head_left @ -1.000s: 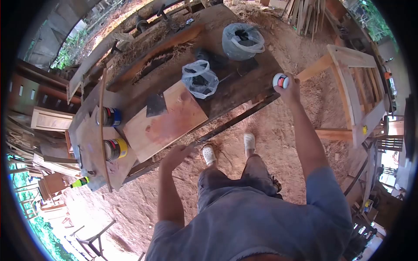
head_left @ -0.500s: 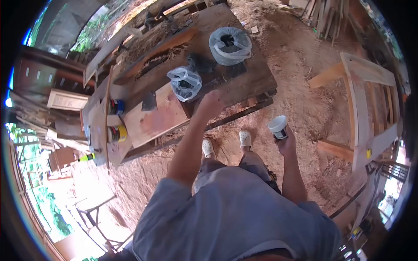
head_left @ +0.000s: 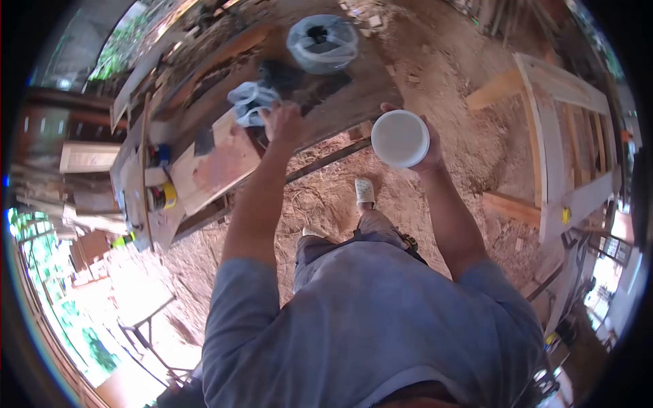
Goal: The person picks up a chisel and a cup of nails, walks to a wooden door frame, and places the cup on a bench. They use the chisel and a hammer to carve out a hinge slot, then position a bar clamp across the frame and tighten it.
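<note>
In the right hand (head_left: 430, 151), the cup (head_left: 400, 139) looks whitish, round-mouthed.

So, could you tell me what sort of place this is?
Probably an open-air woodworking shop: wood shavings litter the dirt floor, an unfinished wooden frame stands at the right, and paint-type cans sit by a board on the workbench.

White round tub (head_left: 400, 139), crumpled translucent bag (head_left: 249, 94)

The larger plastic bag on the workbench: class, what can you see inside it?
Something dark shows through the open mouth of the larger plastic bag. The cloudy plastic hides the rest, so the contents cannot be identified.
</note>
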### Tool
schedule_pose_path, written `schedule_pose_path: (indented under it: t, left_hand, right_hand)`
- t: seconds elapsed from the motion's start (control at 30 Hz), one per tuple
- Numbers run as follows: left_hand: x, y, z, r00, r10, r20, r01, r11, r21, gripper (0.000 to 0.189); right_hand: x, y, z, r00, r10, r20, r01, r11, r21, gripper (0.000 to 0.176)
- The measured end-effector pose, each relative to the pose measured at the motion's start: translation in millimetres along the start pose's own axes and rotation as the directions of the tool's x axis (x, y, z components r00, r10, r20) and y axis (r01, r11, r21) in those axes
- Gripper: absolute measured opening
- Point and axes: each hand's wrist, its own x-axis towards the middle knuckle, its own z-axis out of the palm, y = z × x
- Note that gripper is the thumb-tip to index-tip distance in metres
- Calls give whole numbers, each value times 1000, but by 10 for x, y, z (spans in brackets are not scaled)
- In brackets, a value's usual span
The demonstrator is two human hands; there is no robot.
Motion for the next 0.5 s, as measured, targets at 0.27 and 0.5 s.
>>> schedule_pose_path:
  t: [0.27,0.5]
  left_hand:
    - [-2026,-785,939,972,-192,133,218,539,-813,44]
    - [-4221,-1538,628,752,-556,354,86,-450,-889,50]
  right_hand:
    - [293,1196,40,785,600,-155,-592,800,100,50]
    - [332,3681,1098,316,930,-188,-941,282,-188,48]
